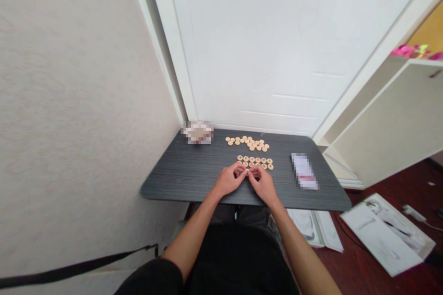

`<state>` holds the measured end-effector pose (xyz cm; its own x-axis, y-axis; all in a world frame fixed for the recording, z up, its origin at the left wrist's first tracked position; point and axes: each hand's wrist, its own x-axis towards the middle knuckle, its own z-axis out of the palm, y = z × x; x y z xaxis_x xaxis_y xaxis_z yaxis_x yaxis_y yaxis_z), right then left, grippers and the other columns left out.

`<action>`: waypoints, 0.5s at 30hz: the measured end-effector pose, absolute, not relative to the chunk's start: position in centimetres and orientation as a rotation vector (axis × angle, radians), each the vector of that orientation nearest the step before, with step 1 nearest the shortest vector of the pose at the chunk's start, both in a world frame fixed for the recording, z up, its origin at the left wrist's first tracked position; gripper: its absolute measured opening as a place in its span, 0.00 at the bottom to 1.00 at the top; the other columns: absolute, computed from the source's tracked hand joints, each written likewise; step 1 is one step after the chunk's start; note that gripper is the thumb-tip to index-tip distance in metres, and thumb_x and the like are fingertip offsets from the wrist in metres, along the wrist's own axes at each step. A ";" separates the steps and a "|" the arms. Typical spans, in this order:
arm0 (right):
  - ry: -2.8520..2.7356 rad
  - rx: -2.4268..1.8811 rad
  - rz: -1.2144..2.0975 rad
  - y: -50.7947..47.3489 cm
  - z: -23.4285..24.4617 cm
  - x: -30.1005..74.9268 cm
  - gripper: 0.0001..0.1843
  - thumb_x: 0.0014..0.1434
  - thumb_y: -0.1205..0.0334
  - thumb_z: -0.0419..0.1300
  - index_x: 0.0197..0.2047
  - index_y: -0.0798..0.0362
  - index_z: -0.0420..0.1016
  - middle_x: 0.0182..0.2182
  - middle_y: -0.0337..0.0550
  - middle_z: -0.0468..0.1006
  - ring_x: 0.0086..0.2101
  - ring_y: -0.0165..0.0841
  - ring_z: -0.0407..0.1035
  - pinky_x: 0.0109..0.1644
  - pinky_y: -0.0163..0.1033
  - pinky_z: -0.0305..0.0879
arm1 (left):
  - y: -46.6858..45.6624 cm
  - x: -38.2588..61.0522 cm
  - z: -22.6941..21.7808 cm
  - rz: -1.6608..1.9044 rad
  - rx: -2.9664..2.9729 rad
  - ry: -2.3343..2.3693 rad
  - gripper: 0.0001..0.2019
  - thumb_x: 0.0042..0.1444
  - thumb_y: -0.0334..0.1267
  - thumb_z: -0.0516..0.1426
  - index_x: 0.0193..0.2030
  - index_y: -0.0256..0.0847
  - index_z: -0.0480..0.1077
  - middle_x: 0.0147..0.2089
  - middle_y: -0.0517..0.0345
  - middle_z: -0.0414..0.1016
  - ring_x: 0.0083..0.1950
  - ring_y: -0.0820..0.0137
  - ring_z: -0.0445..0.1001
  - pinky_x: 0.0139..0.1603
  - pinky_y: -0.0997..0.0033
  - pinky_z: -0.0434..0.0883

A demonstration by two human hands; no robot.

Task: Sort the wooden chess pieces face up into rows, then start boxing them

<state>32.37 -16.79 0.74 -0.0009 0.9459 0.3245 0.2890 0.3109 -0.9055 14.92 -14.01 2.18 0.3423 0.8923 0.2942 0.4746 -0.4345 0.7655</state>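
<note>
My left hand (230, 179) and my right hand (262, 183) meet over the dark table (194, 179), fingers curled and tips pinched together. Whatever lies between the fingertips is mostly hidden; only a small pale spot shows there. Just beyond the fingers lie round wooden Chinese chess pieces (263, 160) in two neat rows, face up with red and dark markings. My fingers partly cover the nearer row. Farther back, a loose spread of pale round pieces (252, 143) lies on the table, no markings visible on them.
A blurred packet (198, 132) sits at the table's back left corner, and a blurred flat phone-like object (304, 171) lies on the right. A white panel (249, 55) rises behind the table. White boxes (387, 235) are on the reddish floor at right, near an open cabinet door (398, 120).
</note>
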 end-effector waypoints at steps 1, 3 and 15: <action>-1.514 -1.181 0.777 -16.8 0.7 32.4 0.09 0.63 0.53 0.59 0.41 0.49 0.72 0.36 0.43 0.81 0.37 0.36 0.78 0.44 0.41 0.75 | -14.0 14.9 2.1 0.960 2.046 1.194 0.11 0.64 0.46 0.55 0.48 0.47 0.74 0.40 0.61 0.82 0.35 0.71 0.77 0.38 0.73 0.72; -1.513 -1.181 0.775 -16.7 0.6 32.4 0.10 0.64 0.52 0.59 0.41 0.49 0.72 0.37 0.43 0.81 0.37 0.36 0.78 0.45 0.41 0.75 | -14.0 15.0 2.1 0.948 2.054 1.203 0.12 0.64 0.45 0.56 0.52 0.48 0.73 0.42 0.61 0.82 0.35 0.71 0.77 0.39 0.73 0.72; -1.504 -1.186 0.777 -16.8 0.9 32.4 0.10 0.64 0.51 0.59 0.40 0.48 0.73 0.36 0.43 0.82 0.37 0.37 0.79 0.45 0.41 0.75 | -14.2 14.9 2.5 0.866 2.124 1.254 0.17 0.59 0.42 0.59 0.55 0.47 0.75 0.38 0.62 0.81 0.33 0.72 0.76 0.35 0.75 0.70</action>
<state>32.43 -16.85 0.88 0.0098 0.9469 0.3212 0.2855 0.3052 -0.9085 14.88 -14.25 2.54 0.3667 0.8933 0.2600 0.5595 -0.4350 0.7055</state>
